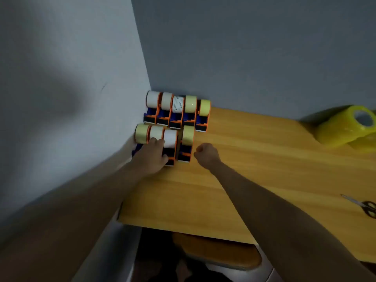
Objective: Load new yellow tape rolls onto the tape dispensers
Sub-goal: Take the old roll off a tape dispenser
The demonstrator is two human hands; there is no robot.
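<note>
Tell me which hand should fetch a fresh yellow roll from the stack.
Right. The right hand is curled, holds nothing, and lies nearer the stack of yellow rolls at the table's right; the left hand rests on a dispenser.

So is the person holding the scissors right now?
No, the scissors lie alone on the table far to the right, while the right hand is curled on nothing and the left hand rests on a dispenser.
</note>
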